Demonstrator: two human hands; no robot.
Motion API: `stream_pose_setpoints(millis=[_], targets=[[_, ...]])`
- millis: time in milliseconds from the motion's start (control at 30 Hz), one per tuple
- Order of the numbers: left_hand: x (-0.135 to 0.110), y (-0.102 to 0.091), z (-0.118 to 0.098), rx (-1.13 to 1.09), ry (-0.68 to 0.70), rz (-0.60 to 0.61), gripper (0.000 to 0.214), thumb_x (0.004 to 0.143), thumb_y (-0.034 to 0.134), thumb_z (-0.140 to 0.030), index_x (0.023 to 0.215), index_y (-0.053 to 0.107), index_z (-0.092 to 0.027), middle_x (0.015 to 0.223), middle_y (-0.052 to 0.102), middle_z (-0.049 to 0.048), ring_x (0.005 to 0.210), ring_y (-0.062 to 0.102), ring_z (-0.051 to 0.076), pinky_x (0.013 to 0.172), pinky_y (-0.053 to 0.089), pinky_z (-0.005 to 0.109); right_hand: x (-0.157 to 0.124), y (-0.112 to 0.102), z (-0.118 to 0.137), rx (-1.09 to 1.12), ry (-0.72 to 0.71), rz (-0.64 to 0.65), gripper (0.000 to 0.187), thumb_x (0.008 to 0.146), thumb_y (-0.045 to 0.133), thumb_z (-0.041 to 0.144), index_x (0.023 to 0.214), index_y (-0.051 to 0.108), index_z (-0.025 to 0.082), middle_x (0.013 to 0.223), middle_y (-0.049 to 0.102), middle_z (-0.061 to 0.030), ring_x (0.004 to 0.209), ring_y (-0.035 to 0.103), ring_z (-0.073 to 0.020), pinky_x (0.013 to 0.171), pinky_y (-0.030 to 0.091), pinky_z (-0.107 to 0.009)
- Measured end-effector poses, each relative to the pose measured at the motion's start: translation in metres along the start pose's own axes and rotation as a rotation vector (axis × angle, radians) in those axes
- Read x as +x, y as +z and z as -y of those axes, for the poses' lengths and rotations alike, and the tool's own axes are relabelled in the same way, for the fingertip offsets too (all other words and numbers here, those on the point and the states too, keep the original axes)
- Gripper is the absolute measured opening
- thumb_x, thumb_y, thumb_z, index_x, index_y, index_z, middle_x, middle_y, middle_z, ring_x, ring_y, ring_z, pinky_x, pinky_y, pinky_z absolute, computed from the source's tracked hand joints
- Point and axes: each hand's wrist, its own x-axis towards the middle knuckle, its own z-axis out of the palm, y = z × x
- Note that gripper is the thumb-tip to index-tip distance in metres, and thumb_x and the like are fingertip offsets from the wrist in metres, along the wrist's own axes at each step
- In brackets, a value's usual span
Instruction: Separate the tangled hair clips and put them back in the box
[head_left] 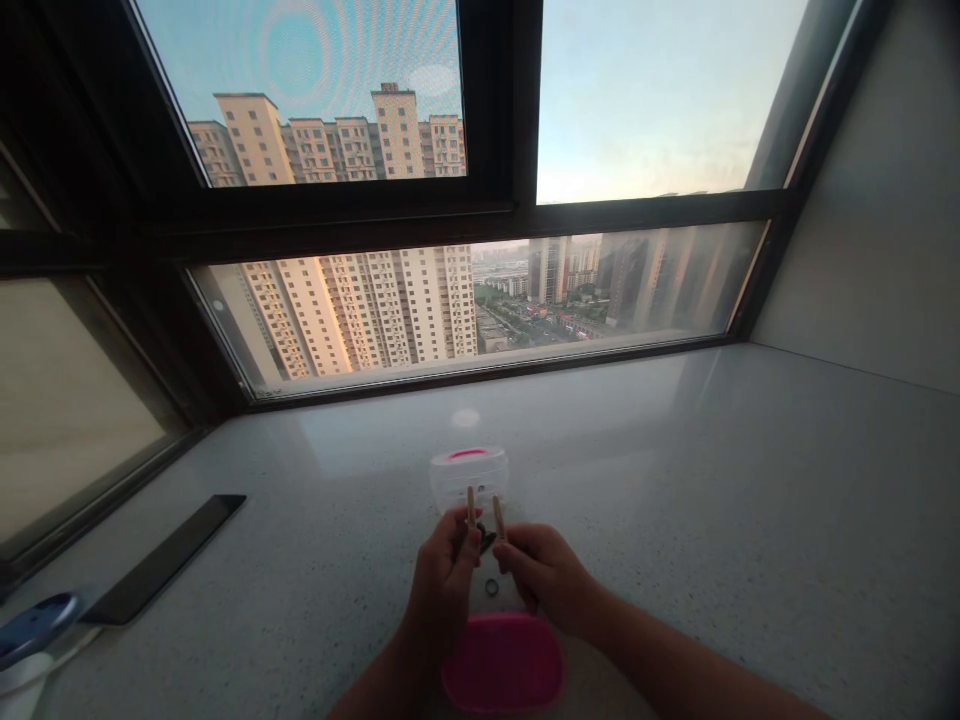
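Note:
My left hand [448, 570] pinches a slim light wooden stick [471, 505], which points up and away from me. A similar wooden stick [499, 518] is held between the thumb and fingers of my right hand [544, 568]. The two sticks stand side by side with a small gap. Between my hands shows a small dark object [486, 540], too unclear to name. On the counter just below lies a small metal ring [492, 587]. Beyond my fingertips stands a clear plastic container [442, 480] with a pink strip. A bright pink lid [502, 665] lies near my wrists.
The pale speckled counter [675, 480] runs up to a dark-framed window [495, 215]. At the left lie a long dark flat object [169, 560], a blue oval object [37, 625] and a white object [26, 680]. A white wall [885, 230] rises on the right.

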Motion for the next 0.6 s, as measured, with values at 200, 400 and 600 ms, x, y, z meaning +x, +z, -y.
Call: stream_pose_setpoints(millis=[200,400,600], targets=[[0.0006,-0.0011,-0.0006,-0.018,-0.013,0.013,0.037,0.081,0.055,-0.042,0.104,0.059,-0.013,0.064,0.051,-0.0007,0.056,0.047,0.012,0.054,0.04,0.021,0.0001,0.0,-0.0005,-0.013,-0.008,-0.025,0.042,0.078,0.054,0.053,0.065,0.054,0.014,0.045,0.039,0.0062,0.034,0.035,-0.0062,0.034,0.026,-0.017],[0.0,-0.0021,-0.0064,0.003,-0.011,0.056,0.032,0.082,0.055,-0.038,0.101,0.059,-0.014,0.068,0.056,0.0005,0.062,0.049,0.013,0.059,0.043,0.023,0.0008,-0.0009,-0.0036,-0.018,-0.019,-0.022,0.042,0.079,0.053,0.054,0.067,0.057,0.014,0.045,0.039,0.0059,0.037,0.036,-0.0075,0.038,0.029,-0.019],[-0.0009,-0.0003,-0.007,0.015,0.022,0.029,0.026,0.082,0.054,-0.035,0.098,0.059,-0.014,0.067,0.055,-0.0002,0.061,0.048,0.013,0.058,0.041,0.022,0.0013,-0.0015,-0.004,-0.039,-0.04,-0.016,0.041,0.08,0.053,0.051,0.068,0.059,0.013,0.044,0.039,0.0057,0.039,0.037,-0.0079,0.041,0.03,-0.02]])
